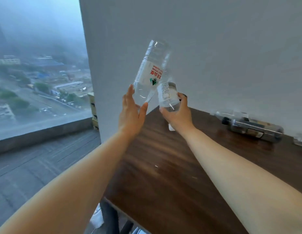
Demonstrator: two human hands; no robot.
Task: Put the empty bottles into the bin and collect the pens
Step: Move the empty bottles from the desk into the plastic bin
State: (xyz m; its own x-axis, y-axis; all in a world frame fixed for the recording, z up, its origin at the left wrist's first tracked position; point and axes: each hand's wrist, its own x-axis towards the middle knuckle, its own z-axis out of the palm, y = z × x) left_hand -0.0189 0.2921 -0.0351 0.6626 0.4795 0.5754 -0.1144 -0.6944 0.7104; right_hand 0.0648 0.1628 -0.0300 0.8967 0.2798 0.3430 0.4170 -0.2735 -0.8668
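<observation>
Two clear empty plastic bottles are lifted above the far left corner of the dark wooden table (163, 166). My left hand (131, 114) holds the larger bottle (150, 71), which has a white label with red print and leans up to the right. Gripped in my right hand (178, 114) is the second bottle (168, 95), seen end on, touching the first. A dark-capped bottle (253, 128) lies on its side on the table by the wall at the right. No pens or bin can be made out.
A grey wall (214, 48) rises right behind the table. A big window (37, 65) with a low sill fills the left. Stacked boxes (93, 110) stand by the wall's edge. A clear object (300, 141) sits at the far right edge.
</observation>
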